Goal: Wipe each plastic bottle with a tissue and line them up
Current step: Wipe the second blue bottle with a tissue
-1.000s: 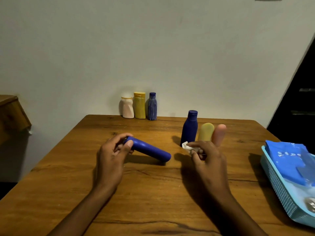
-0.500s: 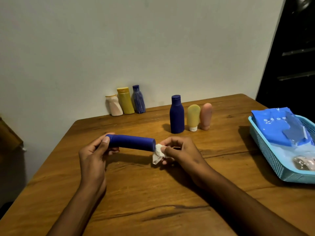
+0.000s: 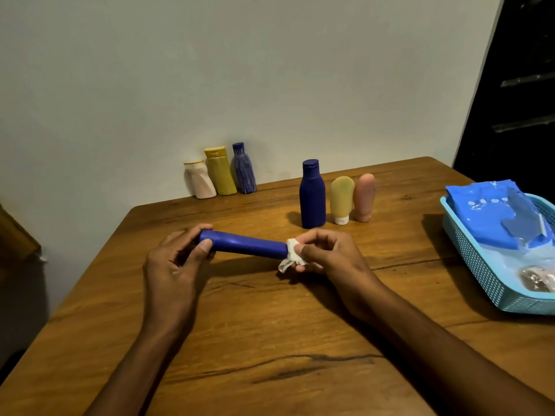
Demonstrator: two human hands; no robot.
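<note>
We find no legible text, brand, number or sign anywhere. The blue plastic pack in the light blue perforated plastic basket carries a short row of pale dots or marks near its top edge, too small and blurred for us to read. The dark blue cylindrical bottle held sideways shows bare plastic. The standing bottles on the wooden table, white, yellow, striped blue, dark blue, pale yellow tube and pink tube, show no label we can make out.
</note>
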